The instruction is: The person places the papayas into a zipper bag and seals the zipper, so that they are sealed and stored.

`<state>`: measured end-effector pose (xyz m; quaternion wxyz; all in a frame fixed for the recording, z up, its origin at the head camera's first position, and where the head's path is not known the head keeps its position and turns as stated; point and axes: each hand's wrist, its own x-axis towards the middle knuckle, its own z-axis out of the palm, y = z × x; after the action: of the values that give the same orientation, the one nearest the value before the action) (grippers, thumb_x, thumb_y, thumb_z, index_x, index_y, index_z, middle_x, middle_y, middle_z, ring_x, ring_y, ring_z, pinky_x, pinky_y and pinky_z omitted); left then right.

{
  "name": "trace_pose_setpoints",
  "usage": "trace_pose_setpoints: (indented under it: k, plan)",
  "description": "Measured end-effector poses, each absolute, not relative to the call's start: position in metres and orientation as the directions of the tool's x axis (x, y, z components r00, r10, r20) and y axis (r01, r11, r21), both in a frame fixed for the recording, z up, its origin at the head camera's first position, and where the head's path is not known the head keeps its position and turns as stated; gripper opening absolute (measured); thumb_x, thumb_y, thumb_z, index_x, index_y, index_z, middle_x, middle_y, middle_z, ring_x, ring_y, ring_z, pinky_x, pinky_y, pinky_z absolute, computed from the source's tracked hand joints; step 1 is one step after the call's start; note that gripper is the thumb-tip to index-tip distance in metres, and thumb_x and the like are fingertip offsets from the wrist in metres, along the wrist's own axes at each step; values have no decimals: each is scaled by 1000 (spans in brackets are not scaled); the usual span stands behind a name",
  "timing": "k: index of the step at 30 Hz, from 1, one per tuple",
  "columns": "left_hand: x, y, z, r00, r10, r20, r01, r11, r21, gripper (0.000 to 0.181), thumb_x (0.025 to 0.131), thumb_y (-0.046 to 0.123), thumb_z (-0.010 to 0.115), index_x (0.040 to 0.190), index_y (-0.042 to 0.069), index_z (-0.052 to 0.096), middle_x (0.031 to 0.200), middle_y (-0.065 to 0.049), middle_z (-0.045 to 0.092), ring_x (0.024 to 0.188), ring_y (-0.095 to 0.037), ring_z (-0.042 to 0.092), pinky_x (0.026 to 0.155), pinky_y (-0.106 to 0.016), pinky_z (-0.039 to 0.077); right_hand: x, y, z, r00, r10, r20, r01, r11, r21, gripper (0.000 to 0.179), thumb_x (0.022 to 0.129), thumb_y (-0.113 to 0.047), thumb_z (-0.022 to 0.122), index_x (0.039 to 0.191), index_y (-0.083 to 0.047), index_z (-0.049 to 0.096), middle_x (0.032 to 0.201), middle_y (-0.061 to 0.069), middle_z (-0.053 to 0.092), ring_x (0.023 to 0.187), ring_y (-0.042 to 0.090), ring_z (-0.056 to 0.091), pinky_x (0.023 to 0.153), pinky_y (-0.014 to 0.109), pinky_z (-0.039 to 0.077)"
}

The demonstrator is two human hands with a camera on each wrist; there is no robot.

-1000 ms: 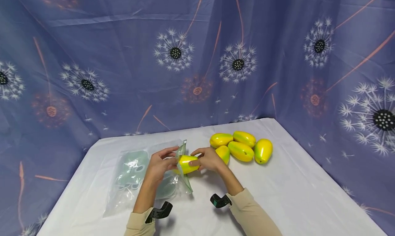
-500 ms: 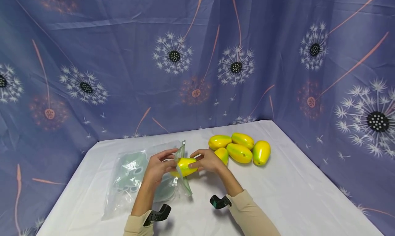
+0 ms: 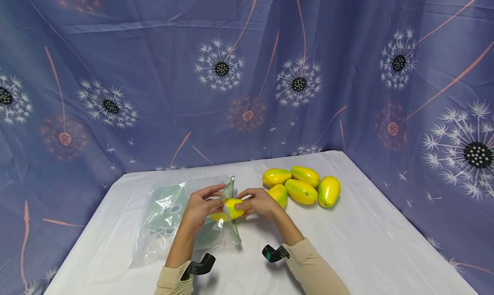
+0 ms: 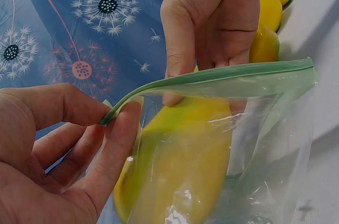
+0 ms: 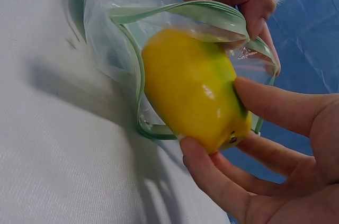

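My right hand (image 3: 259, 202) grips a glossy yellow-green mango (image 5: 190, 86) by its near end, thumb on one side and fingers on the other. The mango's far end is inside the mouth of a clear zip bag (image 4: 259, 144) with a green zip strip. At that opening, my left hand (image 3: 200, 206) pinches the rim between thumb and fingers, as the left wrist view shows. The bag stretches left over the table, with pale green print (image 3: 166, 200) on its film. In the head view, the left fingers and film partly cover the mango.
Several more mangoes (image 3: 301, 191) lie grouped on the white tablecloth (image 3: 347, 243), just beyond and right of my right hand; the nearest (image 3: 278, 194) is partly behind that hand. A blue dandelion-print curtain (image 3: 162, 72) hangs at the table's back and right.
The mango has slid left, deeper into the bag's mouth, with my right hand following slightly. My left hand keeps its pinch on the rim. The other mangoes stay put.
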<state>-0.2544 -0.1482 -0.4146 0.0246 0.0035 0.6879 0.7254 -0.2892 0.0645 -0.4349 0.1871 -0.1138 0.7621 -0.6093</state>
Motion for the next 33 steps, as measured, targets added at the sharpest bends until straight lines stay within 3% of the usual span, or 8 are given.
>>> trace_pose_setpoints:
  k: [7,25,33]
  plan:
    - [-254,-149,-417,-999,33,-37,-38,-47,998,50,80,-11,67,129,-1,68,108,-17,60,81,-23,66,72,-36,64,-289,62,-437,-877,-448,-175,91,202,-975,42,85,-9,77,126,-2,69,107,15,72,85,19,70,86,45,62]
    - [-258,-146,-420,-999,-4,-40,-39,-48,998,49,80,-12,65,126,4,72,107,-16,60,71,-22,65,69,-35,63,-291,59,-442,-854,-489,-177,93,191,-977,45,87,-8,73,130,2,66,105,15,74,85,18,71,87,41,61]
    - [-259,-146,-420,-998,-36,-47,-46,-43,998,49,79,-13,65,124,4,73,106,-18,63,70,-21,65,67,-34,63,-291,60,-442,-865,-465,-189,73,256,-964,41,84,-12,76,121,4,67,91,12,73,76,21,66,79,38,60]
